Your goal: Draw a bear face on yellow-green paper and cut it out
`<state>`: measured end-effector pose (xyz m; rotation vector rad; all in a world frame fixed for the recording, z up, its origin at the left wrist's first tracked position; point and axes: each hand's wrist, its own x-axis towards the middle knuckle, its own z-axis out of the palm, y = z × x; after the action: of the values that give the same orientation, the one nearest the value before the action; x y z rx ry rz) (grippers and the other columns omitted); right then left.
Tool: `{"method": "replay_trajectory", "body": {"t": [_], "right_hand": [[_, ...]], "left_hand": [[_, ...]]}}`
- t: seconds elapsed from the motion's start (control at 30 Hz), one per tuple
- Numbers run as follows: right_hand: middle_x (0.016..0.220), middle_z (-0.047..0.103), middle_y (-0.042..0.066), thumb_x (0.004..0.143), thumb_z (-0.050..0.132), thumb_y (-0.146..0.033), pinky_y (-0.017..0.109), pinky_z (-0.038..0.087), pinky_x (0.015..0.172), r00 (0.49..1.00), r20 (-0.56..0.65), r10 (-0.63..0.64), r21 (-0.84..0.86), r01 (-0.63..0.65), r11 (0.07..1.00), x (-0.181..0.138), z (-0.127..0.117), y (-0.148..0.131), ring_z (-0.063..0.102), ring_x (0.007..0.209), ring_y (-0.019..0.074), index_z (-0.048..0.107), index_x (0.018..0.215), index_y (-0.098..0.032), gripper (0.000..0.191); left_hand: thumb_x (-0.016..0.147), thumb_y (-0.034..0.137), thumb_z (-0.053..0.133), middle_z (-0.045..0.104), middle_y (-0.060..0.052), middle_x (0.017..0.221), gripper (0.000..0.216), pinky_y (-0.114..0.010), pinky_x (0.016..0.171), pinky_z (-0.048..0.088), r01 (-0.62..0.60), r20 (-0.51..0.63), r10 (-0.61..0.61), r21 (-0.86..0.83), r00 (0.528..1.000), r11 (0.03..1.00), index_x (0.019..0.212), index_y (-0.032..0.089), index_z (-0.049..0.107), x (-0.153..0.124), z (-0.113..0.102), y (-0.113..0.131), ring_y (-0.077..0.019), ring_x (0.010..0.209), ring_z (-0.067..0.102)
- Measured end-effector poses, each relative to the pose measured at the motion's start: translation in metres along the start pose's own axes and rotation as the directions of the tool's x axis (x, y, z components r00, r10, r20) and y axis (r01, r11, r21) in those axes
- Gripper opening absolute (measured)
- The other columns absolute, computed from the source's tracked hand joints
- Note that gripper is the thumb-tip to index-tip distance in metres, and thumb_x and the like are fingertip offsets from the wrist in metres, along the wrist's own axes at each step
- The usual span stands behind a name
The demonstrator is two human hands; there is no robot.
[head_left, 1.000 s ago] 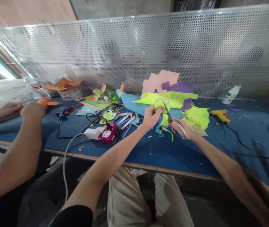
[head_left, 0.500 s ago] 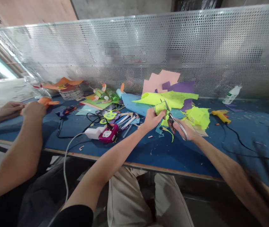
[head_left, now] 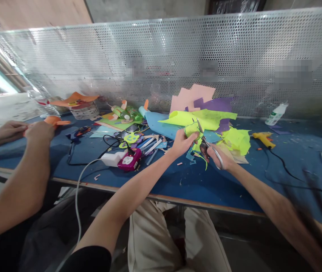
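My left hand (head_left: pixel 183 142) is closed on a small yellow-green felt piece (head_left: pixel 192 129), held above the table. My right hand (head_left: pixel 220 155) grips a pair of scissors (head_left: pixel 204 141) with fingers through the handles. The scissor blades point up and away, slightly parted, right beside the felt piece; whether they touch it I cannot tell. A thin yellow-green strip (head_left: pixel 204 160) hangs below my hands. Behind them lie a rolled yellow-green felt sheet (head_left: pixel 188 120) and a blue sheet (head_left: pixel 161 124). Crumpled yellow-green felt (head_left: pixel 237 139) rests just right of the scissors.
A magenta power adapter (head_left: pixel 129 159) with cords sits left of my forearm. To the right are a yellow glue gun (head_left: pixel 263 140) and a white bottle (head_left: pixel 276 114). At left, a co-worker's hands (head_left: pixel 40 132) hold an orange piece (head_left: pixel 52 121). A perforated metal screen (head_left: pixel 161 68) stands behind.
My hands and the scissors stay almost in place beside the felt. The view has shifted very slightly; nothing has been picked up or let go.
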<state>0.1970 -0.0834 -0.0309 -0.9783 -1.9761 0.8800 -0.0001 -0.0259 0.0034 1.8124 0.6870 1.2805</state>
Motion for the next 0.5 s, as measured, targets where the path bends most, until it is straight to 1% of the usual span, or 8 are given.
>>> {"method": "replay_trajectory", "body": {"t": [0.13,0.27,0.37,0.43,0.5], "right_hand": [[0.074,0.050,0.000,0.099,0.032,-0.080,0.033,0.044,0.063,0.999,0.000,-0.051,-0.047,0.051,0.998,0.0003,-0.0035,-0.0002,0.049,0.064,0.0153,0.044,0.087,-0.022,0.060],[0.075,0.050,0.000,0.100,0.032,-0.079,0.032,0.043,0.062,1.000,-0.002,-0.031,-0.098,0.031,0.995,0.0005,-0.0070,-0.0029,0.047,0.063,0.0143,0.043,0.084,-0.022,0.060],[0.072,0.049,0.000,0.100,0.032,-0.079,0.031,0.041,0.060,1.000,0.000,-0.026,-0.092,0.026,0.995,0.0007,-0.0070,-0.0043,0.046,0.061,0.0138,0.043,0.083,-0.022,0.060],[0.072,0.049,-0.001,0.099,0.033,-0.079,0.030,0.040,0.059,1.000,0.002,-0.029,-0.082,0.030,0.996,0.0009,-0.0065,-0.0044,0.046,0.060,0.0135,0.043,0.083,-0.022,0.060],[0.073,0.048,-0.001,0.100,0.035,-0.078,0.030,0.039,0.058,0.999,0.008,-0.034,-0.075,0.035,0.997,0.0012,-0.0061,-0.0041,0.045,0.060,0.0130,0.042,0.082,-0.022,0.059]], "left_hand": [[0.090,0.040,0.061,0.058,0.000,0.054,0.035,-0.022,0.049,0.039,-0.016,0.022,0.015,0.038,1.000,0.999,0.064,0.015,0.060,-0.0003,-0.0011,0.0024,-0.0086,0.047,0.050],[0.089,0.040,0.062,0.058,0.000,0.054,0.036,-0.023,0.051,0.039,-0.042,0.021,0.040,0.071,0.999,0.997,0.063,0.016,0.059,-0.0013,-0.0020,0.0030,-0.0099,0.049,0.051],[0.092,0.048,0.061,0.055,-0.001,0.055,0.043,-0.025,0.051,0.037,-0.116,-0.007,0.118,0.115,0.993,0.987,0.064,0.016,0.057,-0.0008,-0.0043,0.0044,-0.0104,0.052,0.048],[0.094,0.055,0.060,0.050,0.001,0.055,0.047,-0.026,0.052,0.034,-0.181,-0.048,0.191,0.163,0.980,0.970,0.066,0.017,0.055,0.0004,-0.0063,0.0061,-0.0101,0.053,0.043],[0.094,0.057,0.060,0.044,0.003,0.056,0.049,-0.026,0.054,0.030,-0.230,-0.076,0.251,0.216,0.965,0.949,0.068,0.017,0.053,0.0016,-0.0077,0.0075,-0.0096,0.054,0.038]]}}
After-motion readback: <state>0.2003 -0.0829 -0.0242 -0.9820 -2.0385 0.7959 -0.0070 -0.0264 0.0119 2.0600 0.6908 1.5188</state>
